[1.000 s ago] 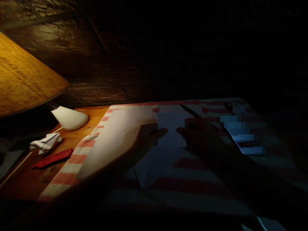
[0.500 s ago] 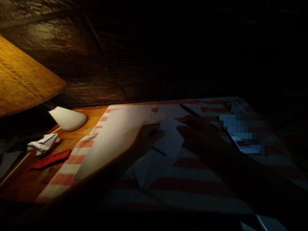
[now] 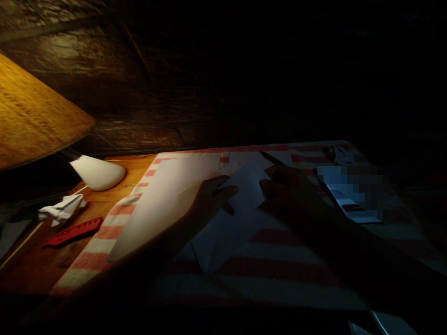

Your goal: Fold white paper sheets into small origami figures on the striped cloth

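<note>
Over the striped cloth (image 3: 279, 260), just beside a large white sheet (image 3: 164, 200), the left hand (image 3: 209, 199) pinches the left edge of a small folded paper (image 3: 247, 188) between thumb and fingers, above a lower sheet (image 3: 223, 242). The right hand (image 3: 289, 190) meets the opposite edge; shadow hides whether it pinches or only presses. Such paper is likely light, thin and limp, quick to crease or tear, so it seems best held at the edges, close to a fold, with little force.
</note>
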`<state>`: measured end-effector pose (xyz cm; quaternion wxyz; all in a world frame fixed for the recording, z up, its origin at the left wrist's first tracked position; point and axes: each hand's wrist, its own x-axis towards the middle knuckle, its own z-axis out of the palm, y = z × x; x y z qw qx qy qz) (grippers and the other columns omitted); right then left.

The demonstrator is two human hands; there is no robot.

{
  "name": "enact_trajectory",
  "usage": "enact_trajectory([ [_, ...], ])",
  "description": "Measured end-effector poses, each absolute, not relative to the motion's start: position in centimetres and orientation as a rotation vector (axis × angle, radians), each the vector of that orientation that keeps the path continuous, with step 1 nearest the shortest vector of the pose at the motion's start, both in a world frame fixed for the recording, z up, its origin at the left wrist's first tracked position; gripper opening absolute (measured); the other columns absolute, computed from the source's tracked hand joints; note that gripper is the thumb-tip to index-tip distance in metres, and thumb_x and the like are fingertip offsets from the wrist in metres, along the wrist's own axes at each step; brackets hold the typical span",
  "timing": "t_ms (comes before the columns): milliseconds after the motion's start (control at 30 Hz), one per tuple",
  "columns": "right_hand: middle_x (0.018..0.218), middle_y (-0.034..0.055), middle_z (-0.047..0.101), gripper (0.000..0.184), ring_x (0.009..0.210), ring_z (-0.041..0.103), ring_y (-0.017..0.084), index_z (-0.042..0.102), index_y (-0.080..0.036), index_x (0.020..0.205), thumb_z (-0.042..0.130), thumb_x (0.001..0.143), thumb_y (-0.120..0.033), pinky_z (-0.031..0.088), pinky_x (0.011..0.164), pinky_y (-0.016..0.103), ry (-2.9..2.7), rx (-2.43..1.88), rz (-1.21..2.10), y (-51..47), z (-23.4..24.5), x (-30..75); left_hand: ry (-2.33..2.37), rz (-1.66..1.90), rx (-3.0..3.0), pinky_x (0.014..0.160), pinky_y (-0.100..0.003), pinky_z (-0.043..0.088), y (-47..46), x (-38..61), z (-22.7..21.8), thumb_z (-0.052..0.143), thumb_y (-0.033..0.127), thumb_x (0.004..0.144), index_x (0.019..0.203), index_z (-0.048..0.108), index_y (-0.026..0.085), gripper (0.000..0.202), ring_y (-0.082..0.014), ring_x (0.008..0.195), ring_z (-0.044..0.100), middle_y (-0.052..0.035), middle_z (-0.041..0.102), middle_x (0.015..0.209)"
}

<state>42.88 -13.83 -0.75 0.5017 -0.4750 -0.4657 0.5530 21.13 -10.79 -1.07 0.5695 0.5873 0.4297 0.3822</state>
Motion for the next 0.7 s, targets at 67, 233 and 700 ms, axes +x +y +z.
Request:
enact_trajectory([
  [67,0.074,-0.0009,0.066,0.016,0.061,0.059,0.012,0.068,-0.019,0.085,0.078,0.078,-0.029,0.046,0.056,0.026,-1.109,-1.154,1.330,-13.80,-0.71,42.95,1.038,0.913,1.341,0.042,-0.023,0.047,-10.54,21.03,-1.34,0.078,0.039,0.075,0.090,0.070,0.014,0.030,-0.0132,0.050,0.059,-0.0011,0.064,0.067],
  [233,0.078,-0.0002,0.067,0.019,0.063,0.062,0.013,0.065,-0.020,0.086,0.079,0.076,-0.029,0.048,0.056,0.027,-1.047,-1.179,1.344,-14.02,-0.49,42.74,0.963,1.009,1.197,0.040,-0.021,0.040,-10.14,21.02,-1.52,0.079,0.034,0.073,0.079,0.065,0.014,0.025,-0.0096,0.046,0.052,0.0022,0.056,0.059],
  [700,0.075,-0.0022,0.061,0.020,0.064,0.059,0.013,0.058,-0.021,0.080,0.077,0.074,-0.023,0.050,0.061,0.029,-0.992,-1.133,1.369,-14.33,-0.38,42.25,0.988,1.026,1.284,0.066,-0.026,0.057,-10.36,20.95,-1.47,0.081,0.032,0.073,0.095,0.076,0.014,0.028,-0.0158,0.072,0.070,-0.0058,0.076,0.086],
])
